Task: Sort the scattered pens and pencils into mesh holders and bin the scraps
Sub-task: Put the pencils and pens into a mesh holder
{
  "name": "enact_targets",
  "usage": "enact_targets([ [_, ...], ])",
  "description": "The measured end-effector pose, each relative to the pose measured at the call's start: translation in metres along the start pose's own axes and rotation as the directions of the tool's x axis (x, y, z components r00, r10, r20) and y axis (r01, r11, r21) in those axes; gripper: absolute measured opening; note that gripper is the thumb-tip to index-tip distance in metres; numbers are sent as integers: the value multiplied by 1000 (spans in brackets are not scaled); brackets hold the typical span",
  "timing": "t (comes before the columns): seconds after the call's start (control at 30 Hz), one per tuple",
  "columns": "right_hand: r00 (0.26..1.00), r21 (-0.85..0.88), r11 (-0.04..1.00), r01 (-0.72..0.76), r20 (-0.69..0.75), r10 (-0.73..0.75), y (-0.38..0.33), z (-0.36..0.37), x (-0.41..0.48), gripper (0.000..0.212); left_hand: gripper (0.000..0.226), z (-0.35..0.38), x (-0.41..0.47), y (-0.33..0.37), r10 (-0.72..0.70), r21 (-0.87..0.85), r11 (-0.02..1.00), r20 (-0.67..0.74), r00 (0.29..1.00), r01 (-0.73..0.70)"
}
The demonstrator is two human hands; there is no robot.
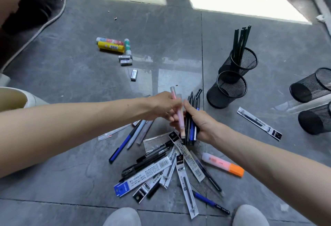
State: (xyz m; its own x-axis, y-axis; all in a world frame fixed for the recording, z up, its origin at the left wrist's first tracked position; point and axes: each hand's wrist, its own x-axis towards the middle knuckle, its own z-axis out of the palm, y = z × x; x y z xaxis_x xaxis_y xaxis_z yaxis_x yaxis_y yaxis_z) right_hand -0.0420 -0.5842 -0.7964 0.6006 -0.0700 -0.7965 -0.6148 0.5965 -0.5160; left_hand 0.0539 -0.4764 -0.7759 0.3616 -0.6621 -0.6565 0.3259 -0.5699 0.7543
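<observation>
My left hand (164, 106) grips a pink pen (179, 116), held upright over the grey floor. Right beside it, my right hand (202, 123) is closed around a bundle of black and blue pens (192, 118). Below both hands lies a pile of loose pens and packaged refills (161, 164). An orange highlighter (223, 164) rests at the pile's right. An empty black mesh holder (226, 90) stands to the upper right of my hands. Behind it a second mesh holder (240, 62) contains several dark pencils (241, 41).
Glue sticks (112, 45) and erasers (126, 59) lie on the floor at the upper left. Two more mesh holders (311, 85) lie tipped at the right edge. A single packaged refill (258, 123) lies near them. A pale bin (12, 98) sits at the left edge. My shoes (123, 216) show at the bottom.
</observation>
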Motion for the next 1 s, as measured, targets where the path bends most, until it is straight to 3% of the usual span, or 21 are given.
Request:
enact_targets([
  [0.07,994,66,997,-39,108,31,1,1,-1,64,20,1,1,4,14,-27,1000,25,1000,-13],
  [0.2,981,73,995,-64,190,50,1,-2,-1,71,14,4,7,6,49,-6,999,4,999,-49],
  [0.27,980,62,995,-77,187,64,1,-5,-4,64,16,9,12,4,108,163,981,-28,994,-103],
  [0.37,988,-10,996,-84,131,85,-2,-11,-10,39,31,11,16,3,234,592,777,45,971,-215],
  [0.4,988,-30,995,-92,118,95,-3,-13,-12,32,37,10,15,4,222,636,732,116,968,-243],
  [0.47,993,-80,992,-100,62,105,-4,-24,-13,24,46,6,16,8,125,626,741,225,966,-242],
  [0.53,996,-149,985,-93,-23,91,-5,-37,-14,16,49,-1,21,8,93,705,670,232,968,-233],
  [0.57,995,-188,978,-87,-56,78,-5,-43,-15,11,46,-4,28,5,159,794,541,230,960,-279],
  [0.6,994,-223,971,-84,-85,66,-5,-50,-17,11,39,-7,34,3,277,881,322,263,924,-347],
  [0.63,992,-249,965,-82,-117,54,-4,-56,-19,14,28,-11,42,-2,405,917,39,348,845,-397],
  [0.67,988,-268,960,-80,-149,40,-4,-62,-21,16,17,-11,47,-5,478,886,-211,463,746,-414],
  [0.73,982,-283,956,-79,-186,26,-4,-71,-23,14,31,-8,56,-8,460,763,-516,630,626,-389],
  [0.83,977,-228,971,-73,-212,24,-2,-78,-25,10,29,5,69,-9,273,573,-744,730,626,-344],
  [0.93,971,-167,985,-51,-237,10,3,-75,-27,7,23,9,78,-7,177,451,-826,778,603,-339],
  [1.0,967,-154,988,-19,-254,-21,5,-73,-27,9,16,7,79,-2,201,426,-850,806,557,-310],
])
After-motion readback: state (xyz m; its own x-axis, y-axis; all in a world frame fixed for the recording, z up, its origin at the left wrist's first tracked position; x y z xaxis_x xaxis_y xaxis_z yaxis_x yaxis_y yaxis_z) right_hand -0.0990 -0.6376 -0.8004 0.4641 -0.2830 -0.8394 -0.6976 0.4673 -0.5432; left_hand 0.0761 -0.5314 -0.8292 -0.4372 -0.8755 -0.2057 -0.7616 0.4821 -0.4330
